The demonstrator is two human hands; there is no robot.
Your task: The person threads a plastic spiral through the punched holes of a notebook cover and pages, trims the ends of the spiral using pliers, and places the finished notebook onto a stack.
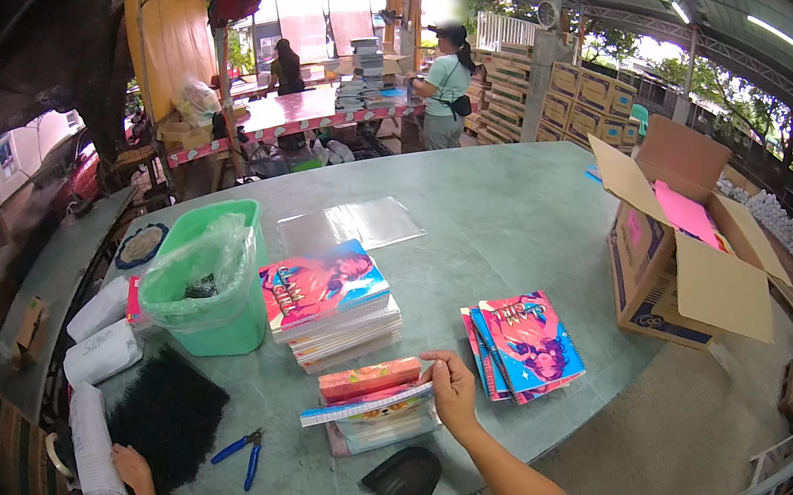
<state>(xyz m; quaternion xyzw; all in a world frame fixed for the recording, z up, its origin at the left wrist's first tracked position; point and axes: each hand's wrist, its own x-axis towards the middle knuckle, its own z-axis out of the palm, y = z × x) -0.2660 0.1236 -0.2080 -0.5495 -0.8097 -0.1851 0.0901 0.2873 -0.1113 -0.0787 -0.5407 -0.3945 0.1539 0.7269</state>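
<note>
My right hand (452,385) is closed on the right end of a notebook (368,409), whose lined page edges face me. The notebook is tilted over a short stack of colourful notebooks (386,432), and an orange-red cover (370,379) shows behind it. At the left, my left hand (132,470) has its fingers drawn together at the edge of a pile of thin black strands (169,418) that look like binding coils. What its fingertips pinch is too small to make out. Blue-handled pliers (242,456) lie between the hands. A dark curved piece (403,479) lies near the front edge.
A taller notebook stack (336,305) stands beside a green bin (236,319) with a plastic liner. Finished-looking notebooks (528,345) lie right, near an open carton (659,263). Clear plastic sheets (352,225) lie behind; white rolls (95,442) line the left. Two people stand farther back.
</note>
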